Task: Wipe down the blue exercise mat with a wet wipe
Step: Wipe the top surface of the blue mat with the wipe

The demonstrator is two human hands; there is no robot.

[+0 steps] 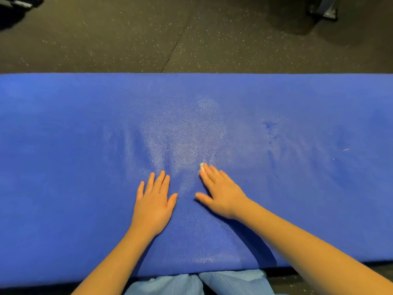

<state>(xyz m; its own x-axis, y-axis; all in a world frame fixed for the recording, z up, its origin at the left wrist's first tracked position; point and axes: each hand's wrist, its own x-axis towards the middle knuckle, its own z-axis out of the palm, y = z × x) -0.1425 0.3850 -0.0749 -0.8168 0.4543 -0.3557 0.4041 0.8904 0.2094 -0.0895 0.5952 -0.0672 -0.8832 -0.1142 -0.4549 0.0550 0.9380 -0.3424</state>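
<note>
Blue exercise mat (63,145) stretches left to right across the frame, the right hand (221,192) pressing a white wet wipe (202,167) under straight fingers near centre, the left hand (154,201) flat and empty just beside, with a pale sheen spreading above their fingertips.

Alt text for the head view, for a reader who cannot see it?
A right hand presses a small white wet wipe flat onto a blue exercise mat, while the left hand rests palm down beside it. A paler, damp-looking patch spreads ahead of the hands; dark speckled floor lies beyond.
</note>
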